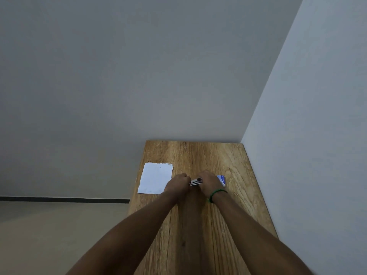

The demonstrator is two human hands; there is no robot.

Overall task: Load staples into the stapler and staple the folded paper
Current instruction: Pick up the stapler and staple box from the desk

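Two bare forearms run up from the near edge of the wooden desk (228, 159) and converge toward its middle. Green band (215, 193) on the right wrist. Left hand (176, 184) knuckles up, fingers curled, its grip closed over the left end of the stapler (196, 182). Right hand (208, 182) likewise curled, grip closed over the right end. The stapler spans the short gap between the two hands, lying roughly 8-to-2 o'clock, with black and silver layers showing slightly fanned. Only this middle stretch is visible; both ends are hidden under the fingers. I cannot tell whether it touches the desk or is held just above it. Folded paper (155, 178), white, lies flat at 9 to 10 o'clock from the left hand, just beside the knuckles, near the desk's left edge, with a ragged far edge. Small blue-and-white box (222, 180) sits at 2 o'clock from the right hand, partly hidden behind it; its print is too small to read. Beyond these is bare wood, then grey walls meeting in a corner at 1 o'clock.
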